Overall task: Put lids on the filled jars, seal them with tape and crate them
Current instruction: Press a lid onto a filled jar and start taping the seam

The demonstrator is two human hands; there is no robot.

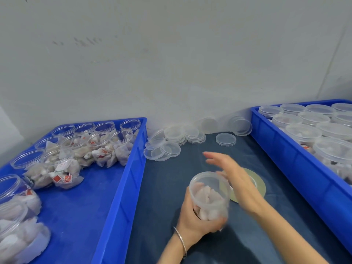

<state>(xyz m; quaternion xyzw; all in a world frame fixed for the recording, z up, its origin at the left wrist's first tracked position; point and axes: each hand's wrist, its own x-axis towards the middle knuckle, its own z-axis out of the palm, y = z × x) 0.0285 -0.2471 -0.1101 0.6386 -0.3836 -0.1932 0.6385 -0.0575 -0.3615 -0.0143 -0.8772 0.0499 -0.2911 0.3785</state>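
Below frame centre, the left hand [198,220] is gripping an unlidded filled jar [210,195] while the right hand [234,178], fingers straight and apart, is reaching up-frame and should be picking one loose lid [226,139] to seat squarely.

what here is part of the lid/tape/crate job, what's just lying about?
In the job:
- filled jar, no lid, gripped by left hand
- right hand, open
- loose lids
- tape roll
- left crate, unlidded jars
- right crate, lidded jars

Lying about:
- bracelet

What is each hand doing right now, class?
Left hand: fingers curled round the filled jar, which has no lid.
Right hand: open, fingers straight, holding nothing.
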